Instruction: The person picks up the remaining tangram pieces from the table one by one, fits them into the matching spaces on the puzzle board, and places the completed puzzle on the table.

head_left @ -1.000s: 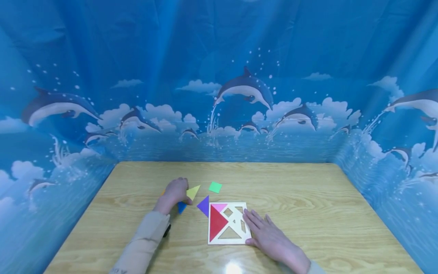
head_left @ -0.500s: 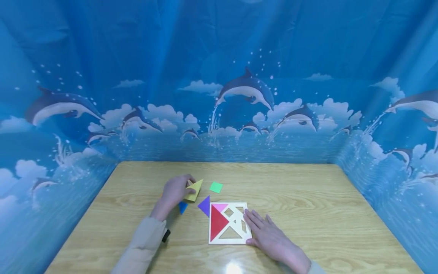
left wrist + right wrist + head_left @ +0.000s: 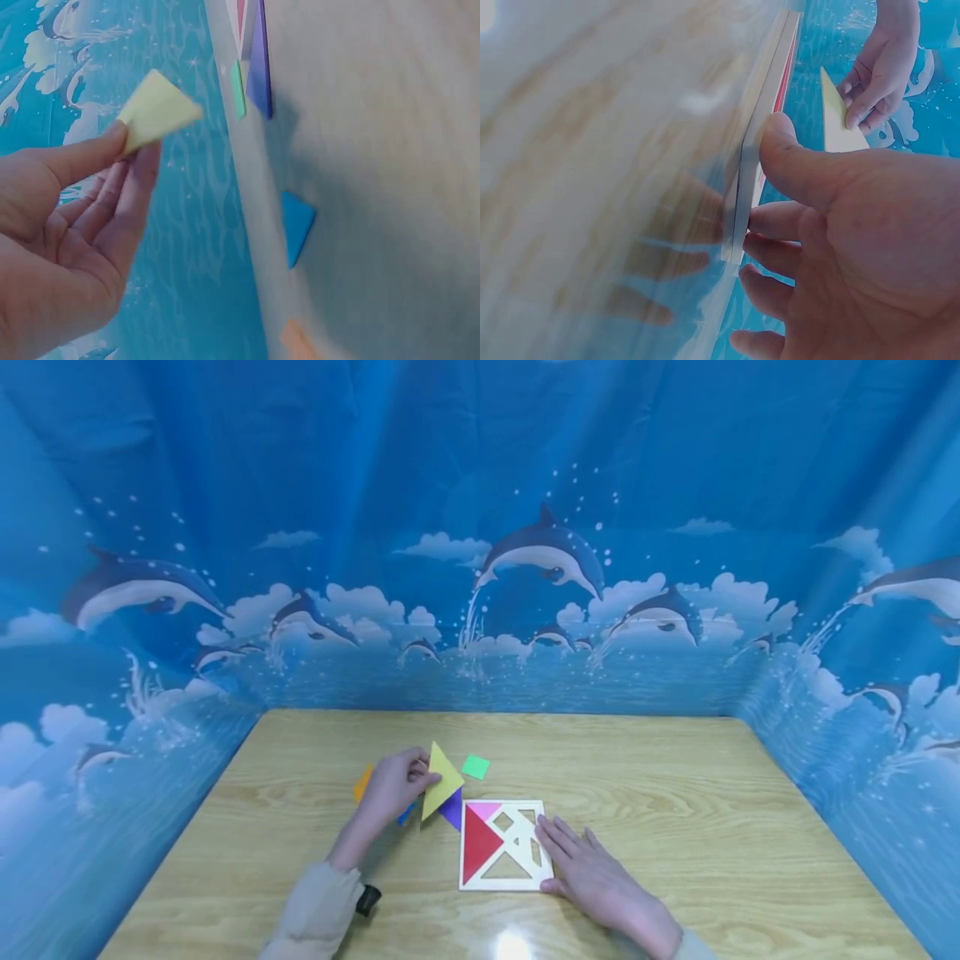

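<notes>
My left hand (image 3: 388, 789) pinches a yellow triangle tangram piece (image 3: 443, 782) between thumb and fingers, raised above the table and tilted. In the left wrist view, the thumb lies on one face of the yellow piece (image 3: 159, 112). The white tangram board (image 3: 502, 885) lies flat, with a red triangle (image 3: 477, 847) and a pink piece (image 3: 482, 810) set in it; its other cut-outs show bare wood. My right hand (image 3: 596, 877) rests at the board's right edge, fingers extended over the rim and thumb at the near corner.
A purple piece (image 3: 452, 814) lies left of the board, partly behind the yellow triangle. Beyond the board is a green piece (image 3: 476, 767). A blue triangle (image 3: 298, 227) and an orange piece (image 3: 363, 782) lie near my left hand. A dolphin-print curtain (image 3: 480, 677) surrounds the wooden table (image 3: 675, 793).
My left hand has picked the yellow triangle up from the table, turned it and brought it right, toward the board. The orange piece shows more. My right hand stays at the board.
</notes>
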`<state>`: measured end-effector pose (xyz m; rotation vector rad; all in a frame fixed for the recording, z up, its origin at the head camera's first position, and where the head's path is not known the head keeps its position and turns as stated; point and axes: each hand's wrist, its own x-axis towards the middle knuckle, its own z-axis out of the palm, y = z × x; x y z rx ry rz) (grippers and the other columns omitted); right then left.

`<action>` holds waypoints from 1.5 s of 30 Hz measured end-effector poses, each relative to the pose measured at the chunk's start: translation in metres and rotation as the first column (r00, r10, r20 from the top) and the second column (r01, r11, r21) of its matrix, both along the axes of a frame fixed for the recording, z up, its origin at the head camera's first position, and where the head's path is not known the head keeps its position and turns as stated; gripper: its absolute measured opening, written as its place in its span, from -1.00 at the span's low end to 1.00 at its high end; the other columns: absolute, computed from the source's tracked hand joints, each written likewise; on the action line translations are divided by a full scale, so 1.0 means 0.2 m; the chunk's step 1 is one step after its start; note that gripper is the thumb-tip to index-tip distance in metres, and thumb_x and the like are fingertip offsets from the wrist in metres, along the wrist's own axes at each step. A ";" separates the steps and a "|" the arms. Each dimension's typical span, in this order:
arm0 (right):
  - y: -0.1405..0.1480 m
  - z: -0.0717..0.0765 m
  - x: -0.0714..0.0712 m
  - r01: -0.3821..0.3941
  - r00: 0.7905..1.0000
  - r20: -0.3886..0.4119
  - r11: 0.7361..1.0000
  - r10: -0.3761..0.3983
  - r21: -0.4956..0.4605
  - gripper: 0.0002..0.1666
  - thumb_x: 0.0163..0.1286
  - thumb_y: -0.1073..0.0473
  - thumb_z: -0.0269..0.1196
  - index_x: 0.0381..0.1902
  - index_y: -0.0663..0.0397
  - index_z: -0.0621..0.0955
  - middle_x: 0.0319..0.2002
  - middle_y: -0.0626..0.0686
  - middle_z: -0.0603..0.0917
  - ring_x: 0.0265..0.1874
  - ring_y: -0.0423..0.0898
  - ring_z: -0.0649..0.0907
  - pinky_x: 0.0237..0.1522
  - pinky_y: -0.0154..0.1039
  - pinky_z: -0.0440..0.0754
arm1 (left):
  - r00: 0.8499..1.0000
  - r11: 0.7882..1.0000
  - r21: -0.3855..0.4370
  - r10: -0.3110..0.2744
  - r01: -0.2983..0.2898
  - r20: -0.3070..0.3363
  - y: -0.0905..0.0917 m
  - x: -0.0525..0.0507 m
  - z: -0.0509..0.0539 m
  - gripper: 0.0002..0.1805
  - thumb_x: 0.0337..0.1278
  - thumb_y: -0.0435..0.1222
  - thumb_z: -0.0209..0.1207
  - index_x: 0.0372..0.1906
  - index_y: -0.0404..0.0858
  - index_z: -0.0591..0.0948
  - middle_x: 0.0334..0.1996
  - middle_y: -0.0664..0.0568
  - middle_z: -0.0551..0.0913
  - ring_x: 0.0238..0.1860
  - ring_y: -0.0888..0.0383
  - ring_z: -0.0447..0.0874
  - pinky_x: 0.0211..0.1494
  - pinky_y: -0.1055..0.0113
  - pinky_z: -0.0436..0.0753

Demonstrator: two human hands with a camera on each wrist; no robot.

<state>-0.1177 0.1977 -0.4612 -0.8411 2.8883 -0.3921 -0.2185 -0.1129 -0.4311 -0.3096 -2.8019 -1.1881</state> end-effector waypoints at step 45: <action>-0.01 0.00 0.00 0.009 1.000 0.020 1.000 -0.009 0.006 -0.14 0.48 -0.08 0.19 0.53 0.29 0.23 0.57 0.22 0.15 0.52 0.25 0.20 0.42 0.39 0.17 | 0.987 0.965 0.225 -0.152 0.136 0.056 0.13 0.18 -0.09 -0.77 0.10 -0.40 0.41 -0.12 -0.33 0.70 -0.32 -0.02 0.76 -0.25 0.09 0.77 -0.16 0.39 0.75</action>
